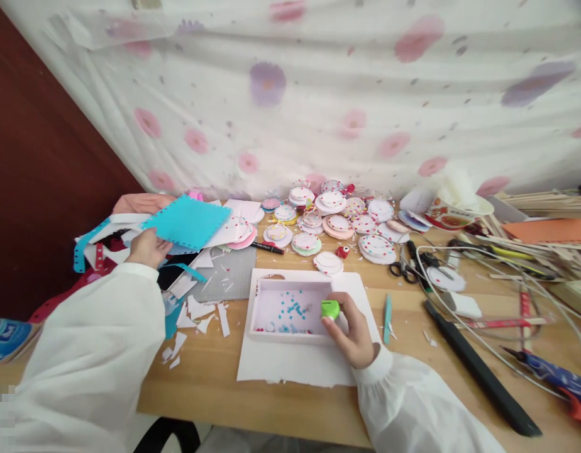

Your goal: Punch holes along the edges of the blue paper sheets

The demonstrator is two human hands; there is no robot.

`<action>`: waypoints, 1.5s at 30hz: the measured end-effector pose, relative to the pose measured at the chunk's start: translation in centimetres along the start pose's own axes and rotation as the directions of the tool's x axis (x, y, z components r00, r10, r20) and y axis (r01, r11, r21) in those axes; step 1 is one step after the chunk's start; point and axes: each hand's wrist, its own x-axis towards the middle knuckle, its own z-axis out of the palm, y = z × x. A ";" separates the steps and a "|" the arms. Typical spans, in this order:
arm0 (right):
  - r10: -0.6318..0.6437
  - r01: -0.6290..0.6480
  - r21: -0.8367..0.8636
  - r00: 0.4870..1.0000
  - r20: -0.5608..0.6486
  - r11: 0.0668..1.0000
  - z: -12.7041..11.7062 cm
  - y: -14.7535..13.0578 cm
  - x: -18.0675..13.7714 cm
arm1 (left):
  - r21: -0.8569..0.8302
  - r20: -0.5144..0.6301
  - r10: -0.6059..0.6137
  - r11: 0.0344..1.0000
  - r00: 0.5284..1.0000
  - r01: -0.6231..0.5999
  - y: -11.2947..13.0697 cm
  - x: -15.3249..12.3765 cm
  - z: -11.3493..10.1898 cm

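My left hand (150, 248) grips the near-left corner of a blue sheet of paper (189, 220) with small notches along its edges, above a heap of scraps. Between the thumb and fingers of my right hand (353, 332) is a small green craft punch (330, 309). It is over the right end of a shallow white box (290, 340). Small blue paper dots (293, 306) lie scattered on the box floor, with bits of red along its near edge. Under the box is a white board (295, 368).
Many dotted paper discs (375, 246) stand at the back. Scissors (403, 270), a teal tool (387, 318), a long black bar (479, 368), a blue glue gun (554, 374) and a looping white cable are on the right. White paper scraps (196, 308) litter the left, beside a grey mat (229, 277).
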 end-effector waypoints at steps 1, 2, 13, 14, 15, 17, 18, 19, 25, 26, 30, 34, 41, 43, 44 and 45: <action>0.003 -0.004 0.015 1.000 0.009 1.000 0.0 0.0 0.0 | -0.028 -0.068 -0.017 0.999 0.998 0.016 -0.1 -0.1 0.5; 0.006 -0.006 0.034 1.000 0.019 0.999 0.0 0.0 0.0 | -0.054 -0.139 -0.026 0.998 0.990 0.018 -0.1 -0.5 0.9; 0.045 -0.123 -0.371 0.976 -0.212 0.920 -1.5 1.5 0.9 | 0.014 0.504 0.469 0.835 0.725 -0.550 1.6 -11.8 5.9; 0.045 -0.147 -0.454 0.972 -0.229 0.879 -2.0 2.2 1.1 | 0.045 0.610 0.486 0.767 0.625 -0.640 1.7 -12.3 6.4; 0.050 -0.161 -0.499 0.972 -0.228 0.852 -2.4 2.8 1.3 | 0.073 0.684 0.480 0.703 0.549 -0.707 1.6 -12.7 6.8; 0.057 -0.183 -0.557 0.970 -0.235 0.810 -3.2 4.0 1.7 | 0.105 0.782 0.437 0.610 0.444 -0.785 1.4 -13.1 7.6; 0.057 -0.189 -0.577 0.969 -0.239 0.795 -3.6 4.4 1.9 | 0.112 0.807 0.419 0.583 0.416 -0.805 1.2 -13.2 8.0; 0.051 -0.191 -0.594 0.968 -0.244 0.781 -3.8 4.7 2.2 | 0.113 0.821 0.409 0.566 0.398 -0.817 1.1 -13.3 8.2; -0.100 -0.009 -0.592 0.984 -0.151 0.806 -4.0 3.7 4.6 | 0.170 0.736 0.538 0.440 0.411 -0.882 1.1 -14.3 8.1; -0.132 0.030 -0.574 0.982 -0.138 0.818 -3.7 3.2 4.8 | 0.199 0.712 0.565 0.405 0.416 -0.892 1.2 -14.5 7.9; -0.231 0.137 -0.509 0.965 -0.127 0.850 -2.2 0.8 4.5 | 0.318 0.652 0.604 0.332 0.459 -0.888 1.2 -15.1 7.0; -0.252 0.218 -0.501 0.968 0.000 0.838 -1.0 -0.3 3.9 | 0.386 0.612 0.620 0.309 0.492 -0.869 0.8 -15.0 6.7; -0.141 0.083 -0.556 0.988 -0.062 0.827 -0.3 3.6 5.3 | 0.340 0.548 0.658 0.388 0.516 -0.857 0.1 -13.9 7.7; -0.135 0.074 -0.546 0.988 -0.072 0.835 -0.3 4.7 5.4 | 0.316 0.557 0.633 0.437 0.537 -0.842 -0.2 -13.1 8.2; -0.141 0.078 -0.536 0.987 -0.078 0.840 -0.4 4.9 5.4 | 0.303 0.563 0.622 0.457 0.544 -0.836 -0.3 -12.5 8.5; -0.153 0.086 -0.525 0.985 -0.085 0.847 -0.4 5.1 5.3 | 0.291 0.571 0.612 0.473 0.547 -0.832 -0.6 -11.9 8.8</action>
